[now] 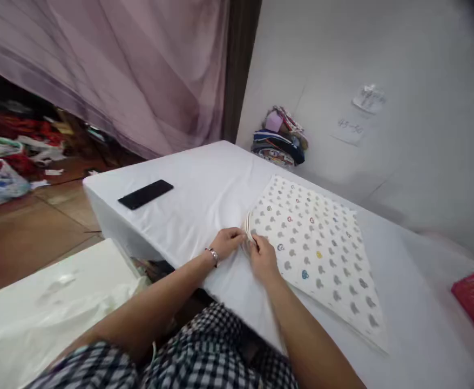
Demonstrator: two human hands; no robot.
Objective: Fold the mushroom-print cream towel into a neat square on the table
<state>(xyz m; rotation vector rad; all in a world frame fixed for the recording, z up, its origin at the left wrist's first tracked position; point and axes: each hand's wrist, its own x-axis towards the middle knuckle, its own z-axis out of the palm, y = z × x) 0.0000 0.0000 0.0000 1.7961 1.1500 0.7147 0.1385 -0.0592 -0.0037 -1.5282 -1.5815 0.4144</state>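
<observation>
On the white tabletop [204, 189], a patterned folded cloth [318, 248] lies right of centre; the left hand [227, 241] and right hand [263, 258] pinch its near-left corner, fingers closed on the layered edges; a loose grip could let the layers slip apart.

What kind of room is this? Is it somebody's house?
Probably a home or small sewing workroom. A patterned cloth lies on a table covered in a white sheet, folded clothes are stacked against the wall, and a purple curtain hangs behind.
</observation>
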